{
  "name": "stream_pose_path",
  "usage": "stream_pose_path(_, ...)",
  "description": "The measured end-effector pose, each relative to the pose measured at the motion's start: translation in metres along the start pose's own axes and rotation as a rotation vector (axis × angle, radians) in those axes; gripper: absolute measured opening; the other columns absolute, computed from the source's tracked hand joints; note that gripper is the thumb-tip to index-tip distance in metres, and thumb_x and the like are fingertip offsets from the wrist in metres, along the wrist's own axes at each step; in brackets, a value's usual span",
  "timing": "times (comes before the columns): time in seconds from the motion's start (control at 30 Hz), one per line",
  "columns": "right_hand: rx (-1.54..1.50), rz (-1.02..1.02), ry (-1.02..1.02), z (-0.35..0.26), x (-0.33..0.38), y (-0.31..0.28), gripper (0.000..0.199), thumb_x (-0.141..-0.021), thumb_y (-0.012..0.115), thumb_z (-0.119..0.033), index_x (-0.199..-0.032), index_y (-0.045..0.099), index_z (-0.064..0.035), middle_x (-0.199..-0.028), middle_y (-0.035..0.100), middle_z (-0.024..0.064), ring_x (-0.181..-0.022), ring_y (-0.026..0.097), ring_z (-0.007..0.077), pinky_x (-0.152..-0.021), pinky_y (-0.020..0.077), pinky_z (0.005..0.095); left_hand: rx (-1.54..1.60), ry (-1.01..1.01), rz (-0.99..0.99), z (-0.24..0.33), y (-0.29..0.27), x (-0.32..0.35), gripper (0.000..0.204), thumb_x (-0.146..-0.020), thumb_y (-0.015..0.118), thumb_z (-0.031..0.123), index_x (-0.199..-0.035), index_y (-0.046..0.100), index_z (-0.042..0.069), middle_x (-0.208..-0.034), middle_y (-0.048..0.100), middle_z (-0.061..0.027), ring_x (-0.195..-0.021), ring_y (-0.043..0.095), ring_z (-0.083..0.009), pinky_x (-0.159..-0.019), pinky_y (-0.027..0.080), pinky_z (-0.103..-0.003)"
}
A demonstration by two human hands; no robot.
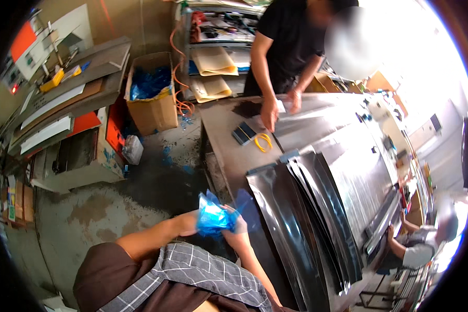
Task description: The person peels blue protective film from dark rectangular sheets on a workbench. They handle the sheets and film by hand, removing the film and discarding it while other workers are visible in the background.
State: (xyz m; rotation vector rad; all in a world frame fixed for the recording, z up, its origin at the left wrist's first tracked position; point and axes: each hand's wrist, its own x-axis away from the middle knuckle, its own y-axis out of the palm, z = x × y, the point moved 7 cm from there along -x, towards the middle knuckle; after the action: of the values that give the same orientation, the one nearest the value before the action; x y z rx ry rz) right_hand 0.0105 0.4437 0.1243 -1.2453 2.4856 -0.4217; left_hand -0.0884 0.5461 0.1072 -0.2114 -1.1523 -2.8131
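Observation:
A crumpled piece of shiny blue plastic film [213,216] is bunched between my hands, in front of my checked apron. My left hand [189,223] grips it from the left side, its fingers mostly hidden behind the film and blurred. On the other side, my right hand [237,229] is closed on the bunch, and a thin see-through flap of film spreads beyond it toward the table. Right beside that hand lie long, dark, glossy metal strips [275,208], side by side on the metal table [221,130].
Across the table a person in black [291,47] works with both hands near a yellow ring [263,142]. A cardboard box [153,112] of blue film stands on the floor by a shelf [223,44]. Stacked sheets [62,99] fill the left bench. Another person [416,244] handles strips at right.

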Motion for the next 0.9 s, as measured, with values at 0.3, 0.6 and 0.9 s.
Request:
stream_pose_path(0.3,-0.096,0.026,-0.156,-0.044,-0.132,0.165,0.054,-0.086,0.057,0.003,-0.138,0.043,-0.0014,-0.122,0.058,0.0210,-0.124,0.050,0.0319,-0.107,0.0381,0.0446,-0.147,-0.064,0.421,0.106,-0.146,0.068,0.091,-0.087,0.070,0.052,-0.152,0.020,0.012,-0.135,0.050,-0.0131,-0.101,0.065,-0.0271,-0.072,0.059,-0.035)
stream_pose_path(0.6,-0.064,-0.265,0.301,-0.023,-0.145,0.199,0.086,-0.087,0.075,-0.021,-0.153,0.022,-0.0075,-0.150,0.040,0.0224,-0.132,0.049,0.0321,-0.106,0.0425,0.0445,-1.116,0.921,0.749,0.298,-0.208,0.100,0.040,-0.078,0.072,0.004,-0.117,0.065,0.005,-0.113,0.068,-0.0184,-0.106,0.066,-0.0290,-0.090,0.052,-0.038)
stream_pose_path(0.9,0.353,0.084,0.450,0.005,-0.084,0.090,0.044,-0.088,0.067,-0.026,-0.123,0.060,0.0000,-0.117,0.066,0.0199,-0.107,0.064,0.0373,-0.092,0.0518,0.0426,-1.529,0.322,0.776,0.555,-0.346,-0.008,0.069,-0.091,0.065,0.026,-0.147,0.039,-0.003,-0.145,0.048,-0.0231,-0.135,0.046,-0.0321,-0.112,0.035,-0.039)
